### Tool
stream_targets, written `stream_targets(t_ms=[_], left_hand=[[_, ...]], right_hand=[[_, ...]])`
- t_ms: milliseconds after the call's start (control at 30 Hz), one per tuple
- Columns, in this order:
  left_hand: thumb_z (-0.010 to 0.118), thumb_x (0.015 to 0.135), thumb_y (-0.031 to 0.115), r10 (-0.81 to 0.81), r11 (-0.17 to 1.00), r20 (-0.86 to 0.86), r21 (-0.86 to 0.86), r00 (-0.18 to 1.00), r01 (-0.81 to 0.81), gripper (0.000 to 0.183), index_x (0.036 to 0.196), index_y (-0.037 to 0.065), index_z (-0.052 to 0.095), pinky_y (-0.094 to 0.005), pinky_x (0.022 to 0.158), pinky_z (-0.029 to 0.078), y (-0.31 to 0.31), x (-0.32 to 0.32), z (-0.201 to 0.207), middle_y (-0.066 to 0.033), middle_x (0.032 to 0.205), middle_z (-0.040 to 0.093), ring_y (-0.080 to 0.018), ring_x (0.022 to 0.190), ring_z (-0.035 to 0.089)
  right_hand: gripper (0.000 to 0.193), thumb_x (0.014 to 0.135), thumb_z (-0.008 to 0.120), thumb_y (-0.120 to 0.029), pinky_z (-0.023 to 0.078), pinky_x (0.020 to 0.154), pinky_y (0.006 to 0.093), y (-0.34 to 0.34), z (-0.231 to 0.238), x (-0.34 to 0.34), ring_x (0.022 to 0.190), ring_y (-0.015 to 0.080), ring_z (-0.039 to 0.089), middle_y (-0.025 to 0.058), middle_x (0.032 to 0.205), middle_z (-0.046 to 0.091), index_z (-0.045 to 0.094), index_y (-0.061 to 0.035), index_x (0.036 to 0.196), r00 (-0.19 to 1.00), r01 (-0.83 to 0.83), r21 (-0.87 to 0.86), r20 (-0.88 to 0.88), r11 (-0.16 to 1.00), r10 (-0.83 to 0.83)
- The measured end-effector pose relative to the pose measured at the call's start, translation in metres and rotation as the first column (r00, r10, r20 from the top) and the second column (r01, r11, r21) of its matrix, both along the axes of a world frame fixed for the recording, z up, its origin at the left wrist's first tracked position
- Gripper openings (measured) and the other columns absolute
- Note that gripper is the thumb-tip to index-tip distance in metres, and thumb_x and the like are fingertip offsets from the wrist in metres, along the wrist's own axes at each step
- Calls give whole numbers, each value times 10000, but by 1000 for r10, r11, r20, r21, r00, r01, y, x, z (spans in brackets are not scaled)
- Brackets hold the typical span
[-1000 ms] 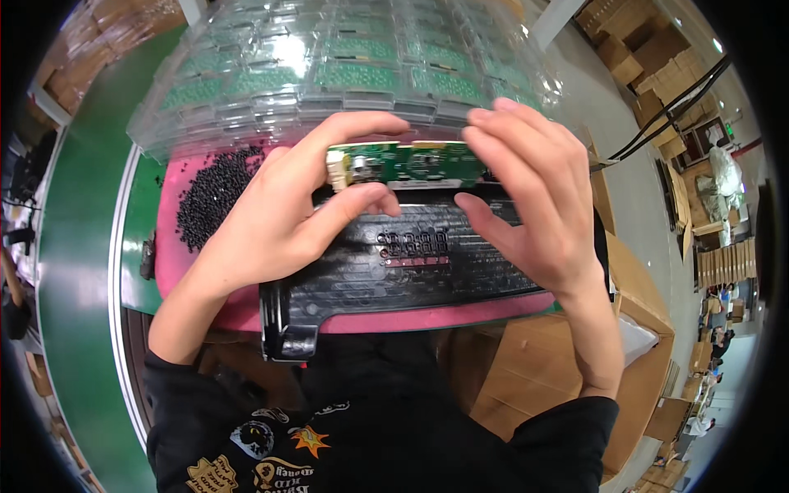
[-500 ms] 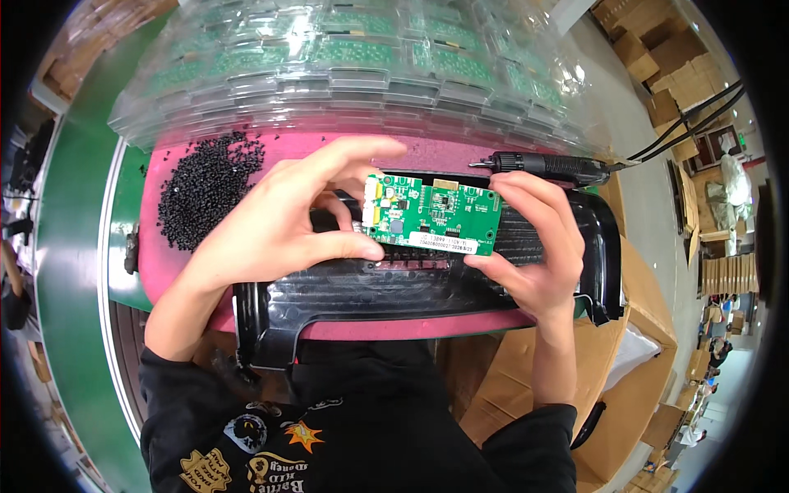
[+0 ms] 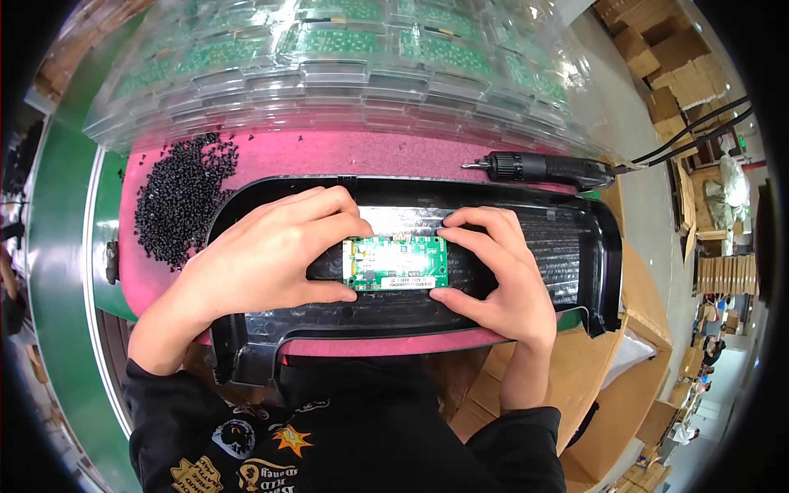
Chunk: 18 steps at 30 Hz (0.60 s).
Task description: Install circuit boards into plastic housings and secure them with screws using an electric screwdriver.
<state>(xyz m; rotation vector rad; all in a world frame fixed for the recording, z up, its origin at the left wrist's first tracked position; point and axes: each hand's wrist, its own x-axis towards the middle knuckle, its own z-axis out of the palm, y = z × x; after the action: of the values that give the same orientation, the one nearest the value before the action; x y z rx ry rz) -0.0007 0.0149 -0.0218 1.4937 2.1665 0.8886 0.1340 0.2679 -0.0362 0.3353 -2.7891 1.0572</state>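
A green circuit board (image 3: 394, 264) with a white label strip along its near edge sits low inside a long black plastic housing (image 3: 526, 283). My left hand (image 3: 283, 251) grips the board's left end between thumb and fingers. At the other end, my right hand (image 3: 497, 275) pinches the right corners, thumb on the near side and fingers on the far side. Glare washes out part of the board. Whether it rests fully on the housing's floor I cannot tell.
Beyond the housing, a black electric screwdriver (image 3: 546, 169) lies on the pink mat (image 3: 320, 152), its cable running right. A heap of small black screws (image 3: 177, 201) is at left. Stacked clear trays (image 3: 345, 74) of circuit boards stand behind. An open cardboard box (image 3: 567, 378) is at lower right.
Both hands have lowered the circuit board from above the housing down into its middle, still holding both ends. The board looks smaller and flatter, and the housing shows more fully.
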Motion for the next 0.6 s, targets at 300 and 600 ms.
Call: stream_targets(t_ms=[300, 600], left_hand=[[869, 630, 141, -9, 1000, -58, 13, 998, 10, 574, 1134, 19, 626, -376, 836, 524, -1, 1, -3, -107, 1073, 594, -310, 979, 620], [862, 642, 164, 4, 999, -102, 35, 995, 0, 568, 1127, 23, 602, -389, 823, 524, -5, -1, -6, -107, 1058, 581, -319, 990, 609]], right_hand=[[550, 650, 840, -128, 442, 966, 413, -2, -1, 1, 1119, 328, 517, 100, 1211, 584, 655, -15, 1155, 1000, 14, 20, -3, 1000, -14], [552, 623, 843, -112, 438, 968, 419, -7, 0, -2, 1115, 338, 515, 104, 1200, 589, 663, -4, 1134, 1000, 18, 24, 11, 1000, -18]])
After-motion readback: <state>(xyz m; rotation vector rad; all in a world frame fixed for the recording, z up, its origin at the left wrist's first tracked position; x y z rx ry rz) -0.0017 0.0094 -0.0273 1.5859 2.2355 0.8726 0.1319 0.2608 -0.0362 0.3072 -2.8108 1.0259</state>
